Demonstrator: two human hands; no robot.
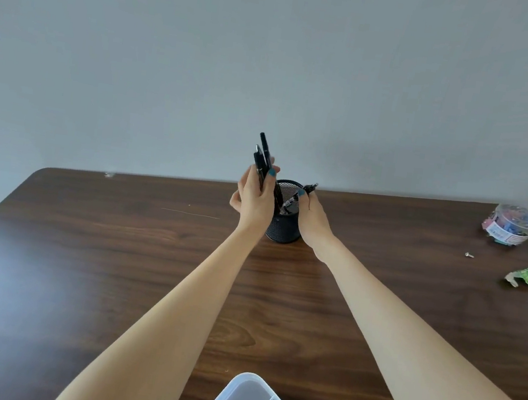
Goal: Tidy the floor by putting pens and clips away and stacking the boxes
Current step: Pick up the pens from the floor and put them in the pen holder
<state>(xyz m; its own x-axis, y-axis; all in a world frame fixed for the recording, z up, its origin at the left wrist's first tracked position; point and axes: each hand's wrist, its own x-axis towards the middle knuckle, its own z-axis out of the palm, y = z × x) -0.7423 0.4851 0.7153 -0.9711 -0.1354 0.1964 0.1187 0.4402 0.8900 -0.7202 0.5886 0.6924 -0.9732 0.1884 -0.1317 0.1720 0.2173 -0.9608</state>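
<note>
Pens are being put away: the left hand (252, 196) grips several black pens (263, 157) above the mesh cup (283, 227) on the counter (115, 247), while the right hand (313, 216) pinches a single pen (308, 189), its tip seemingly already inside and next needing release.

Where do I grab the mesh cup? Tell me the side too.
Wrap a hand round the cup at its lower wall, coming from the near side. It stands upright and round, and pens stick out of its open top, so a grip from above is probably blocked.
</note>
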